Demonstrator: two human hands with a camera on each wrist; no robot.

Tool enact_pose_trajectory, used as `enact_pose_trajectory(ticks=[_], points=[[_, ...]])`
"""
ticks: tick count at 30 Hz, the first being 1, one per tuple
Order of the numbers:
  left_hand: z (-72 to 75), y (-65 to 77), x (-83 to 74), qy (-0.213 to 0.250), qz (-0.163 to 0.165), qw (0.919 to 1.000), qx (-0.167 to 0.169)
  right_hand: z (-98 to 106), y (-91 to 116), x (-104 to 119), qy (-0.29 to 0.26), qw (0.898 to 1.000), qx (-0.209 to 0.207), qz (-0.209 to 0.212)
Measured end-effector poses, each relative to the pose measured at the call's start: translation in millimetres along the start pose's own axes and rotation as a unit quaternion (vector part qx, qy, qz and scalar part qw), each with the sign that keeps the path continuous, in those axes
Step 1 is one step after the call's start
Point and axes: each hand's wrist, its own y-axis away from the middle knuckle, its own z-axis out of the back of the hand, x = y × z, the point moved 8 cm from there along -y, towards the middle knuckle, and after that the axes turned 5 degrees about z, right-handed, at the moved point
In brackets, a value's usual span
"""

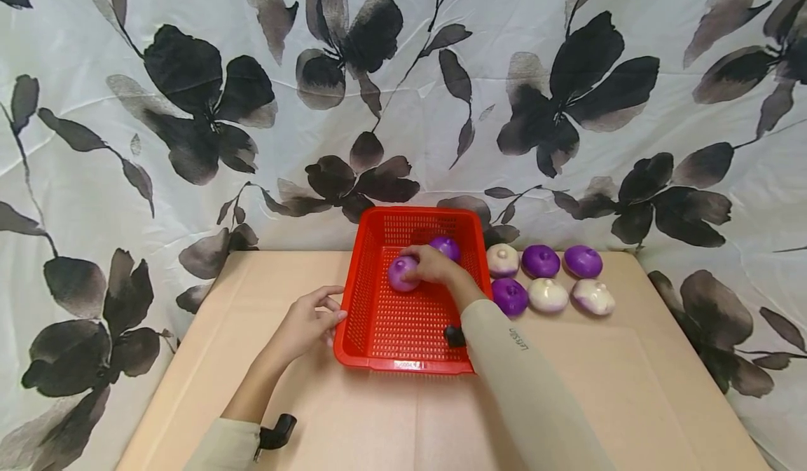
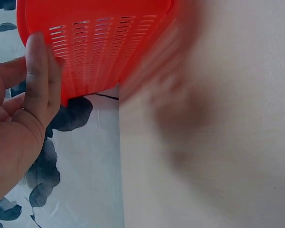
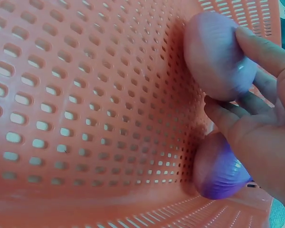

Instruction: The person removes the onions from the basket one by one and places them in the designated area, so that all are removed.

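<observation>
A red plastic basket (image 1: 412, 317) with slotted walls sits on the table. Inside it, my right hand (image 1: 431, 264) holds a light purple onion (image 1: 401, 275) between thumb and fingers. The right wrist view shows this onion (image 3: 216, 54) at the fingertips, close to the basket's perforated surface. A darker purple onion (image 1: 446, 247) lies in the basket's far right corner, below the hand in the right wrist view. My left hand (image 1: 309, 324) touches the basket's left side from outside. In the left wrist view its fairly straight fingers (image 2: 37, 71) rest against the red wall.
Right of the basket, purple onions (image 1: 541, 261) and whitish, purple-tinged bulbs (image 1: 548, 296) stand in two rows on the pale table (image 1: 378, 422). A floral cloth (image 1: 441, 106) hangs behind the table's back edge.
</observation>
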Motion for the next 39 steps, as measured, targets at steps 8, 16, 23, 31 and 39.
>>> enact_pose_trajectory(ticks=[8, 16, 23, 31, 39], points=[[0.0, -1.4, -0.5, -0.003, 0.0, 1.0, 0.0, -9.9, 0.2, 4.3, -0.016, 1.0, 0.022, 0.008], [0.7, -1.2, -1.0, -0.004, 0.001, 1.0, -0.001, -11.3, 1.3, 12.2, 0.017, 0.999, 0.025, 0.019], [-0.6, -1.8, -2.3, -0.005, 0.002, 1.0, -0.002, -6.9, 1.9, 13.3, 0.031, 0.999, 0.029, 0.011], [-0.6, -3.1, -0.8, -0.005, 0.006, 1.0, -0.004, 16.8, 9.6, 30.0, 0.042, 0.998, 0.024, 0.039], [-0.8, -3.3, 3.0, -0.009, 0.003, 1.0, 0.0, 47.0, 22.4, 59.6, 0.074, 0.991, 0.021, 0.108]])
